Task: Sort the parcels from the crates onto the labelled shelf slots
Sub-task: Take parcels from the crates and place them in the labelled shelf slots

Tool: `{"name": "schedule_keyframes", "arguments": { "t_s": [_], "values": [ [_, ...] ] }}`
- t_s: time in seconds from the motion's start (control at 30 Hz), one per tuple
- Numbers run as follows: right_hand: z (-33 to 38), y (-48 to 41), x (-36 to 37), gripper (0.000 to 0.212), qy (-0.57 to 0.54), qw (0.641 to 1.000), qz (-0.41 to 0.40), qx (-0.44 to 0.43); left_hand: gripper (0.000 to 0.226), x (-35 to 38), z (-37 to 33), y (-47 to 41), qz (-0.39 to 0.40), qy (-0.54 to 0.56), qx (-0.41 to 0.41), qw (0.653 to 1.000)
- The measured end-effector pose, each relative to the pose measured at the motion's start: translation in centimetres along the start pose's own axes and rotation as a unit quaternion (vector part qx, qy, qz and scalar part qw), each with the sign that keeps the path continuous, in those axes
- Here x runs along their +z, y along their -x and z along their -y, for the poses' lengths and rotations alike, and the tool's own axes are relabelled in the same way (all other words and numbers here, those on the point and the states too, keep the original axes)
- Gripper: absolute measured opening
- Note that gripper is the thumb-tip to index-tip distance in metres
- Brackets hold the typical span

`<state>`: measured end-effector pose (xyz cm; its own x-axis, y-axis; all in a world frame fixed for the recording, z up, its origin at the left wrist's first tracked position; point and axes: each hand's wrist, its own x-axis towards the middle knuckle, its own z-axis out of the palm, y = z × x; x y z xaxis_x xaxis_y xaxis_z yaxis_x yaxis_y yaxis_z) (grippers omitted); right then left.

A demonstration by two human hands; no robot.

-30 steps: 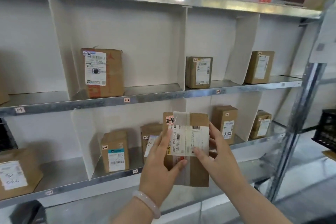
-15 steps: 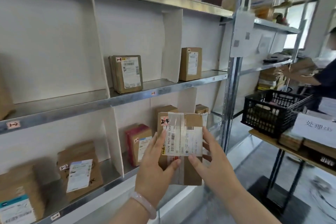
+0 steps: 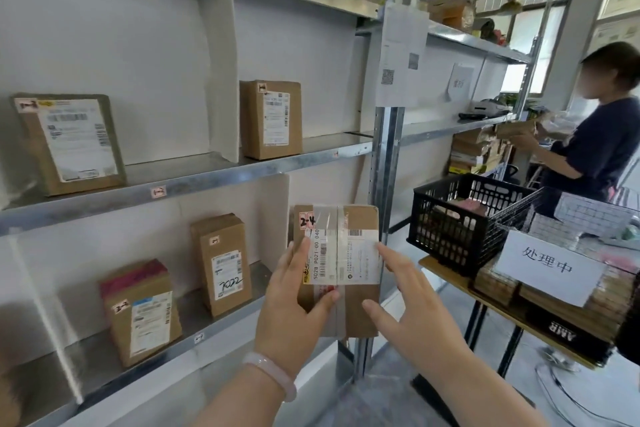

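A: Parcel (image 3: 337, 270) tagged 2-4, upright before the lower shelf (image 3: 194, 340); left hand (image 3: 294, 308) fingers grip it, right hand (image 3: 405, 308) fingers spread.
B: Carrying step. Next probably needs finding slot 2-4.

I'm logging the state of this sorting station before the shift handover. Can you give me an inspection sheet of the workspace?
Surface: metal shelf unit with white dividers; slot tags on the shelf edges.
Job's things: held parcel marked 2-4, in front of the lower shelf's right end; four parcels standing in slots; black crate holding goods on a side table.
Clutter: white paper sign over stacked packets beside the crate.
Grippers: left hand grips the parcel; right hand open, fingertips at its right edge.
Cables: thin cable on the floor, lower right.
Surroundings: second person handling goods at the neighbouring shelf; windows behind.
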<state>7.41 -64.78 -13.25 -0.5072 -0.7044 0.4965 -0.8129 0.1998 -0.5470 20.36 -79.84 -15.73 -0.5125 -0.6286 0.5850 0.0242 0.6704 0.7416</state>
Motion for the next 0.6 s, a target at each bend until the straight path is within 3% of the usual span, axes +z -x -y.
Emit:
{"name": "schedule_keyframes", "arguments": {
  "t_s": [0.33, 0.6],
  "values": [
    [-9.4, -3.4, 0.6, 0.079, 0.076, 0.996, 0.053, 0.007, 0.095, 8.8, 4.1, -4.6, 0.032, -0.014, -0.026, 0.999],
    [-16.5, -11.1, 2.9, 0.078, 0.16, 0.983, 0.086, 0.005, 0.094, 15.4, 10.8, -11.6, 0.04, -0.022, -0.053, 0.998]
  ]
}}
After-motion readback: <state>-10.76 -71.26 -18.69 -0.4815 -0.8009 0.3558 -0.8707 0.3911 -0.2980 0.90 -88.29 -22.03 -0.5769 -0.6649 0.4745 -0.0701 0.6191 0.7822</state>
